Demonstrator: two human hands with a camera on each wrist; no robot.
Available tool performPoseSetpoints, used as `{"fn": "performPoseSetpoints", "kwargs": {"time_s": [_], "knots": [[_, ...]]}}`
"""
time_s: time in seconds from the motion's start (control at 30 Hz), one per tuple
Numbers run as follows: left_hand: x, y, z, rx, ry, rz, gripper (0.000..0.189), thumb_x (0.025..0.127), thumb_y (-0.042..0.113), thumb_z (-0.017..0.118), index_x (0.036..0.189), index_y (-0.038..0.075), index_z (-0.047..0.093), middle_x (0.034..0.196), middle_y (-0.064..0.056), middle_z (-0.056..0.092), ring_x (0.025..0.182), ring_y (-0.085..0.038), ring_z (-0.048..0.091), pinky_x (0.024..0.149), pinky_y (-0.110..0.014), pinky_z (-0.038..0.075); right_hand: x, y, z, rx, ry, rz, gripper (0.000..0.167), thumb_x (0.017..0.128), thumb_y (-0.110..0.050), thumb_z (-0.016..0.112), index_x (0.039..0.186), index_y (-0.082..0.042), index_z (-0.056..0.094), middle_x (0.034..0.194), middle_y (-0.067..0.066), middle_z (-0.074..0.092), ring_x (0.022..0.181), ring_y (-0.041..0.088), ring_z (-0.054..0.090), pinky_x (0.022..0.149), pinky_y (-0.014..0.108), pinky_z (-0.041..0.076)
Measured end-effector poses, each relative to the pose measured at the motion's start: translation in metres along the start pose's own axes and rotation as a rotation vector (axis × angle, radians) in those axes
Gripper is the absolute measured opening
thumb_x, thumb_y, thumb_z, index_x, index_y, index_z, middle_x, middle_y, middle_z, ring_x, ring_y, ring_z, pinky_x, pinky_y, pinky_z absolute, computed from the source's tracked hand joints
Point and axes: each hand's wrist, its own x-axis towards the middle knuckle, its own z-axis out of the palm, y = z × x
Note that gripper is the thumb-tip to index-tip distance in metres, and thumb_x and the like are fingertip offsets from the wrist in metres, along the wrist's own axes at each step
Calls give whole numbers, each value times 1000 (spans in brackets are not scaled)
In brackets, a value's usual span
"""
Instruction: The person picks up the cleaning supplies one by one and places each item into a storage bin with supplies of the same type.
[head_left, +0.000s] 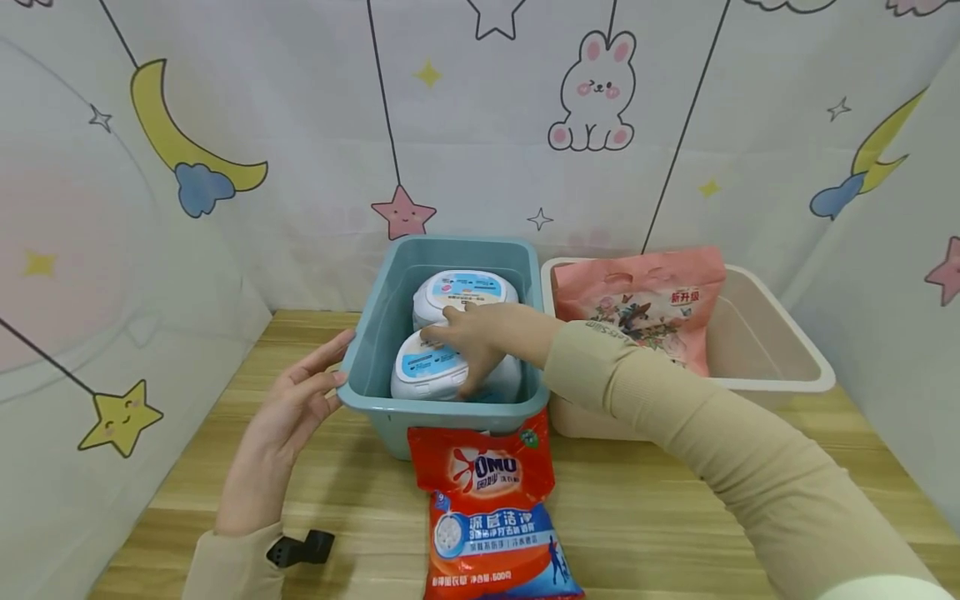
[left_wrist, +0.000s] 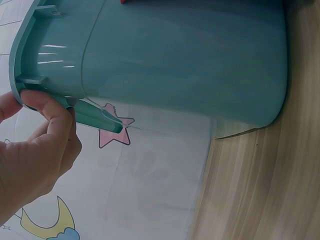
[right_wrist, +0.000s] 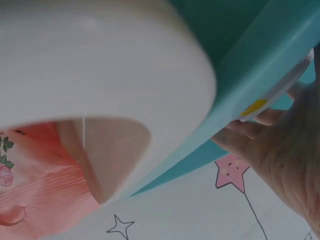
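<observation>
A teal plastic bin stands on the table, with two white lidded tubs inside, one behind the other. My left hand pinches the bin's left rim; in the left wrist view the thumb and fingers are on either side of that edge. Over the front tub, which has a blue label, my right hand reaches down and grips it across the top. The back tub lies just beyond the fingers. Seen from the right wrist, the tub's far side is hidden behind the hand.
A red OMO detergent bag lies against the front of the teal bin. On the right stands a beige bin holding a pink bag, partly behind my right sleeve. A printed curtain hangs behind the wooden table.
</observation>
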Motion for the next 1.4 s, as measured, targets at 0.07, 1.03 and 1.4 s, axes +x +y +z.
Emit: {"fn": "performPoseSetpoints", "kwargs": {"time_s": [0.07,1.03,1.4], "knots": [[0,0,0,-6,-2,1,50,96,-1,48,144,13,46,124,4,54,103,-7,62,84,-24,53,0,1,1,-1,7,-6,95,77,-57,70,153,-32,18,160,9,20,144,37,28,112,58,31],[0,-2,0,-29,-28,17,48,96,-3,47,142,13,49,124,4,55,103,-7,62,85,-24,53,1,1,18,32,-42,70,103,79,-51,72,154,-31,4,159,8,22,140,32,33,111,50,37],[1,-3,0,-30,-30,23,48,96,-3,46,141,14,50,123,3,55,102,-7,62,84,-24,53,-5,5,15,65,-23,53,99,80,-55,70,154,-32,9,160,10,21,141,34,32,111,54,35]]}}
